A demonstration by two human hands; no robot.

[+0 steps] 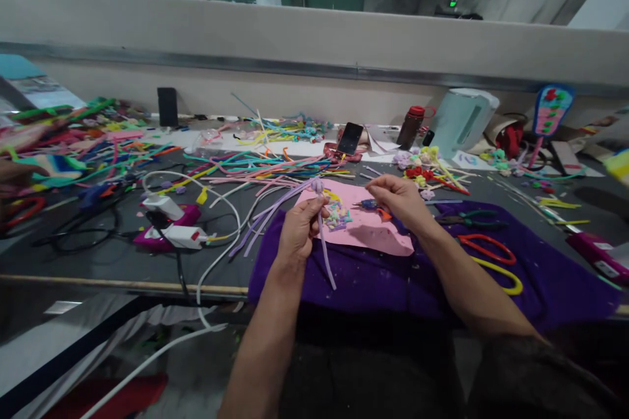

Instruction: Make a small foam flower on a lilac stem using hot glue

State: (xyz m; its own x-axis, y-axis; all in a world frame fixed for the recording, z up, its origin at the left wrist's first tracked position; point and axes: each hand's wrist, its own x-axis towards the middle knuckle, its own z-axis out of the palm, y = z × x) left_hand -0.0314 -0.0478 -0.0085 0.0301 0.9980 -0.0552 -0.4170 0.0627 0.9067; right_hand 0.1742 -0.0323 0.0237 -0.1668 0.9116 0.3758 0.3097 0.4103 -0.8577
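My left hand [303, 219] is closed in a pinch on a lavender pipe cleaner [326, 255]. One end of it hangs down over the purple cloth [280, 255], and a small curled lavender bundle [318, 187] shows above the fingertips. My right hand [393, 196] has thumb and forefinger pressed together; whatever may be between them is too small to make out. Just below that hand, a dark blue glue gun [368, 205] with an orange part lies on a pink sheet [388, 240], partly hidden. Short cut pieces of coloured pipe cleaner [339, 217] are scattered on the sheet.
Red-handled and yellow-handled scissors [491, 249] and green-handled pliers [472, 218] lie to the right. At left are power strips [171, 236] with a white cable. Behind are loose pipe cleaners [275, 167], a phone [350, 138], a bottle [411, 127] and a pale blue container [464, 121].
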